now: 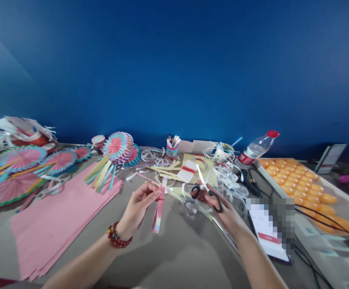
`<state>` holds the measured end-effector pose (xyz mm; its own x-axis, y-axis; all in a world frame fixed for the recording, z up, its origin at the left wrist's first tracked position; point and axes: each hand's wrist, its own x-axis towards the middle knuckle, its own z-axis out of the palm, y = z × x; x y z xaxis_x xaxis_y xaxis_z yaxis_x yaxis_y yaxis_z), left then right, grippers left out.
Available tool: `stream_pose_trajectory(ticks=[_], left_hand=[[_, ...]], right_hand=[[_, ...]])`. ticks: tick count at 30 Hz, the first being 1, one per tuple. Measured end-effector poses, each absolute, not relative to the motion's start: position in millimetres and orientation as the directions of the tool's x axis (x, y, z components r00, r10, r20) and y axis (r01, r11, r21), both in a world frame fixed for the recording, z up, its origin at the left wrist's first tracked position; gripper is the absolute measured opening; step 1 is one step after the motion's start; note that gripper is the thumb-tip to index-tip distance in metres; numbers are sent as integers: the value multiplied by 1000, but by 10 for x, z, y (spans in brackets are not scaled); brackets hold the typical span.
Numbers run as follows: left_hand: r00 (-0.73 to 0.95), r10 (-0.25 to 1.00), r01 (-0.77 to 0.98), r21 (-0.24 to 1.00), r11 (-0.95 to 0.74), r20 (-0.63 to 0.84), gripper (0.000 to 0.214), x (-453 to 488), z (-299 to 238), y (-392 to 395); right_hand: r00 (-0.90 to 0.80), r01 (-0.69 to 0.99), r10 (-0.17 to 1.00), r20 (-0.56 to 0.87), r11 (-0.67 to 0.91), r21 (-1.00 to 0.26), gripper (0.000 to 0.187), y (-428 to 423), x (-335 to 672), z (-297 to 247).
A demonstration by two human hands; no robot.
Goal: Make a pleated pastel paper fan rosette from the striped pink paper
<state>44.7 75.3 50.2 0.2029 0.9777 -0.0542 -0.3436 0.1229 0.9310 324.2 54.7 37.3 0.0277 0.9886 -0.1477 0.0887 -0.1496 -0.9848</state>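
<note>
My left hand (142,204), with a beaded bracelet at the wrist, pinches a narrow folded strip of pink paper (159,208) upright above the grey table. In my right hand (222,210) is a pair of scissors (203,182) with black handles, its blades pointing up and away, apart from the paper strip. Just beyond my hands lie pale paper strips (176,192) and a white card wound with red thread (187,171). To the left of my left hand is a stack of pink paper sheets (60,216).
Pleated paper fans (60,160) and a pleated rosette with streamers (117,146) lie at the left. A pen cup (172,150) stands near the blue wall. At the right are a plastic bottle (254,150), tangled white strips (227,174), a tray of orange balls (307,184) and black cables (327,220).
</note>
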Motion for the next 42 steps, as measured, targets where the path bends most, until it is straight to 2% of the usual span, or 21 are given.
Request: stream_pose_trajectory(ticks=[2, 4, 7, 11, 14, 18, 23, 28, 33, 38, 42], left_hand=[[202, 978, -332, 935, 125, -59, 17, 446, 490, 753], [198, 978, -314, 941, 128, -67, 19, 450, 483, 754], [203, 976, -293, 946, 140, -81, 21, 467, 492, 752], [226, 969, -234, 961, 151, -97, 23, 488, 512, 744], [218, 973, -176, 977, 122, -82, 24, 485, 499, 736], [218, 975, -91, 994, 63, -41, 19, 469, 456, 735], [279, 960, -129, 989, 78, -39, 17, 463, 444, 749], [368, 919, -259, 933, 249, -143, 18, 466, 467, 754], [399, 905, -335, 895, 295, -149, 16, 456, 473, 764], [391, 906, -323, 897, 302, -164, 12, 436, 503, 778], [460, 855, -371, 823, 429, -238, 11, 420, 501, 798]], right_hand=[[55, -43, 991, -119, -116, -992, 63, 564, 3247, 434], [40, -77, 997, -65, -62, -995, 60, 569, 3242, 502], [-33, 32, 999, -42, -41, -999, 52, 533, 3236, 532], [-256, 148, 959, -124, -88, -985, 49, 399, 3245, 417], [-343, 285, 922, -177, -78, -955, 45, 280, 3236, 375], [-369, 564, 899, -234, 16, -826, 41, 205, 3170, 477], [-395, 721, 912, -110, 233, -653, 38, 240, 3082, 553], [-426, 778, 900, -90, 314, -545, 39, 269, 3017, 568], [-441, 803, 893, -93, 346, -486, 39, 302, 2987, 572], [-478, 763, 875, -71, 373, -528, 39, 334, 2954, 564], [-522, 695, 852, -46, 394, -602, 38, 355, 2923, 578]])
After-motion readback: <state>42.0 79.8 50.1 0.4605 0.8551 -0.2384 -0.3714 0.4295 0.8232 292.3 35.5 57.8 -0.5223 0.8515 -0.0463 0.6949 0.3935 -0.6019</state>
